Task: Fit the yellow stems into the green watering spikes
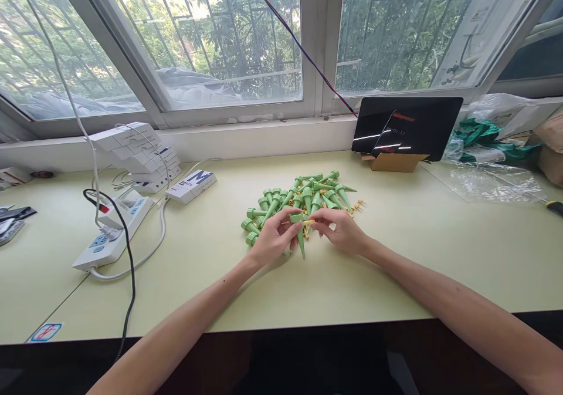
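Note:
My left hand (277, 235) is closed on a green plastic watering spike (301, 245), whose pointed end tilts down toward me. Between the fingertips of my right hand (338, 229) is a small yellow plastic piece (308, 222), held against the side of the spike near its wide capped end. Whether the piece is seated in the spike I cannot tell. Just beyond both hands lies a heap of similar green spikes (307, 194), with small yellow pieces (359, 203) among them and at its right edge.
A white power strip (105, 245) with cables stands at the left, near stacked white boxes (141, 154) and one single box (192, 186). At the back, a black tablet (407, 126) leans on a cardboard stand (398, 162). Clear plastic wrapping (492, 181) lies at the right.

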A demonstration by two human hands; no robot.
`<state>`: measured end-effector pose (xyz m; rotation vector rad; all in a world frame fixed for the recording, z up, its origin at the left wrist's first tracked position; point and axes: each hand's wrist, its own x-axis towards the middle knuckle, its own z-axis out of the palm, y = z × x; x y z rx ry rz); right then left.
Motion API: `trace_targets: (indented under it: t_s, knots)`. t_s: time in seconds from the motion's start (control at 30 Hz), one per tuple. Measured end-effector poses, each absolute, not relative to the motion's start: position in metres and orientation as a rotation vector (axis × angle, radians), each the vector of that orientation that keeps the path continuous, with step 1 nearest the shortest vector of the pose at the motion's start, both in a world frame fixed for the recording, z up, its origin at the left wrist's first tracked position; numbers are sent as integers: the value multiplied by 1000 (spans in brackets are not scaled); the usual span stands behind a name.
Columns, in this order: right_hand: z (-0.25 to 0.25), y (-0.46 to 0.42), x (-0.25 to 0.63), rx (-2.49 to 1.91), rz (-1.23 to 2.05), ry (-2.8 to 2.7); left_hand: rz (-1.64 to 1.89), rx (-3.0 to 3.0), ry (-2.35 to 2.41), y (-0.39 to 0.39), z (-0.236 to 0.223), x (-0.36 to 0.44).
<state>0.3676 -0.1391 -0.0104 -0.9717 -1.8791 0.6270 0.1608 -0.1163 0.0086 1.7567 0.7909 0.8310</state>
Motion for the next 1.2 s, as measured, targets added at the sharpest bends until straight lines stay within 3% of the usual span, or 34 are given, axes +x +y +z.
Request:
trace_targets:
  t_s: [1.2]
  knots:
    - [-11,-140,368,-967,679,-1898,812,1836,812,-120,10,160]
